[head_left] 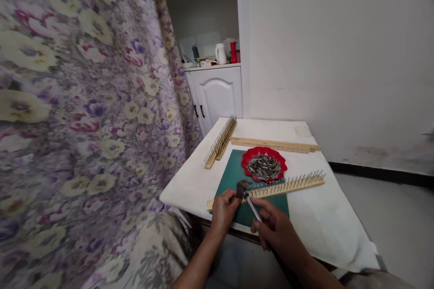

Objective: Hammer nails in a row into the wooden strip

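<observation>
My right hand (276, 226) is wrapped around the handle of a hammer (252, 207), its index finger stretched forward. The hammer's dark head is over a wooden strip (262, 193), right beside the fingertips of my left hand (224, 210). Those fingers are pinched together at the strip; whatever is between them is hidden. A row of upright nails (298, 182) runs along the strip to its right end. Behind it stands a red scalloped dish (244, 161) full of loose nails (265, 167). A green mat (228, 176) lies beneath the dish and part of the strip.
At the table's left edge lie nail-studded wooden strips (222, 142). More wooden strips (274, 144) lie across the back of the white-covered table (328, 207). A floral curtain (95, 113) hangs on the left; a white cabinet (219, 92) and a wall (339, 54) are beyond.
</observation>
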`<act>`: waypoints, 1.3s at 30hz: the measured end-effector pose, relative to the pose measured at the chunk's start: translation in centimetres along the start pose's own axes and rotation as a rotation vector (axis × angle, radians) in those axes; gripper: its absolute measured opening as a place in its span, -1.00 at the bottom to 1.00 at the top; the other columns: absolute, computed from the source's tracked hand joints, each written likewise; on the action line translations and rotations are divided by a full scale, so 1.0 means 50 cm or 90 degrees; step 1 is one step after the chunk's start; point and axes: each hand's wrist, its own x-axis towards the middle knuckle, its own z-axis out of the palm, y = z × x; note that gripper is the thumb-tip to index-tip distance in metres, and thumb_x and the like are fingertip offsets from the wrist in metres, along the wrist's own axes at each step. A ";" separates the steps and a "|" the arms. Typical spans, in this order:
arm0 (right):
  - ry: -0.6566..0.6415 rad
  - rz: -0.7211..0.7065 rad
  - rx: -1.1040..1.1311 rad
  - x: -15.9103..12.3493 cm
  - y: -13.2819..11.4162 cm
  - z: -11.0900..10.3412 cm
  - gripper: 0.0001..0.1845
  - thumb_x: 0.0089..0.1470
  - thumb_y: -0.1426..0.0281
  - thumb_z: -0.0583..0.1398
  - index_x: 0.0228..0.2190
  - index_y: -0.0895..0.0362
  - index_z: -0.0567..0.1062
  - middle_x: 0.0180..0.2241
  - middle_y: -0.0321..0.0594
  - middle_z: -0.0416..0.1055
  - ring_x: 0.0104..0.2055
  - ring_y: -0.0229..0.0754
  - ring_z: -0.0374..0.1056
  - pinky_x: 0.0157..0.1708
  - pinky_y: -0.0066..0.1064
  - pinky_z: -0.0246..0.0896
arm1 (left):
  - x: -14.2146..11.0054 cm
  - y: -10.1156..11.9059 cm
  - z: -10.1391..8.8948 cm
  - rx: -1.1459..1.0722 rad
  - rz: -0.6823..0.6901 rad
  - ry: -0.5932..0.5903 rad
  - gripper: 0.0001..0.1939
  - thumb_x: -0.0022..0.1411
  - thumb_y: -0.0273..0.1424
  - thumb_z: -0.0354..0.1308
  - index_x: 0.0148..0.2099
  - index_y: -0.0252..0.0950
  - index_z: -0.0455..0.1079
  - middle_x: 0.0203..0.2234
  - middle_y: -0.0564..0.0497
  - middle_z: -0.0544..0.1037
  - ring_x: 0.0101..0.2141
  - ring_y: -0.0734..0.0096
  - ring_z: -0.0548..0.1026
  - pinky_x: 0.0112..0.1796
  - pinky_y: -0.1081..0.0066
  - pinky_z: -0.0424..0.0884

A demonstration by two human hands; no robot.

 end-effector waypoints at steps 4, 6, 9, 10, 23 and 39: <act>0.011 -0.002 -0.018 -0.002 0.002 0.002 -0.55 0.01 0.39 0.15 -0.01 0.13 0.33 -0.55 -0.41 0.40 -0.76 -0.41 0.16 -0.74 -0.54 0.05 | -0.001 0.003 -0.001 -0.001 -0.006 -0.004 -0.85 0.10 -0.40 0.06 -0.44 -0.29 0.43 -0.54 0.08 0.44 -0.47 0.46 0.36 -0.43 0.52 0.21; 0.015 -0.004 -0.023 -0.004 -0.001 0.002 -0.55 0.03 0.38 0.15 0.00 0.12 0.33 -0.55 -0.40 0.40 -0.76 -0.39 0.16 -0.73 -0.53 0.05 | -0.002 0.006 -0.002 0.003 -0.010 -0.004 -0.85 0.10 -0.39 0.07 -0.44 -0.29 0.43 -0.54 0.08 0.44 -0.47 0.46 0.36 -0.43 0.52 0.21; 0.010 0.000 -0.025 -0.005 -0.005 0.003 -0.56 0.03 0.37 0.16 0.00 0.11 0.33 -0.55 -0.40 0.40 -0.76 -0.38 0.17 -0.72 -0.51 0.06 | -0.002 0.008 -0.002 0.005 -0.014 -0.001 -0.85 0.09 -0.41 0.07 -0.46 -0.29 0.42 -0.55 0.08 0.43 -0.48 0.46 0.36 -0.43 0.52 0.21; 0.005 0.004 -0.022 -0.005 -0.005 0.003 -0.56 0.03 0.38 0.16 -0.01 0.11 0.33 -0.55 -0.40 0.40 -0.76 -0.38 0.17 -0.73 -0.52 0.05 | -0.002 0.008 -0.002 0.006 -0.015 -0.001 -0.85 0.09 -0.42 0.06 -0.46 -0.29 0.42 -0.55 0.08 0.43 -0.48 0.46 0.36 -0.43 0.53 0.21; 0.020 -0.012 0.001 -0.005 -0.012 0.000 -0.56 0.02 0.39 0.16 -0.01 0.13 0.33 -0.55 -0.40 0.38 -0.76 -0.41 0.14 -0.74 -0.54 0.05 | -0.003 0.003 -0.001 0.017 -0.010 0.003 -0.84 0.09 -0.37 0.08 -0.46 -0.30 0.42 -0.57 0.09 0.40 -0.49 0.47 0.35 -0.46 0.52 0.17; 0.018 -0.009 -0.007 -0.005 -0.014 -0.005 -0.55 0.02 0.34 0.17 -0.01 0.09 0.32 -0.54 -0.41 0.39 -0.75 -0.36 0.18 -0.73 -0.53 0.04 | -0.003 0.004 -0.003 0.010 -0.013 0.007 -0.85 0.08 -0.37 0.10 -0.46 -0.29 0.43 -0.56 0.09 0.42 -0.49 0.47 0.36 -0.46 0.52 0.19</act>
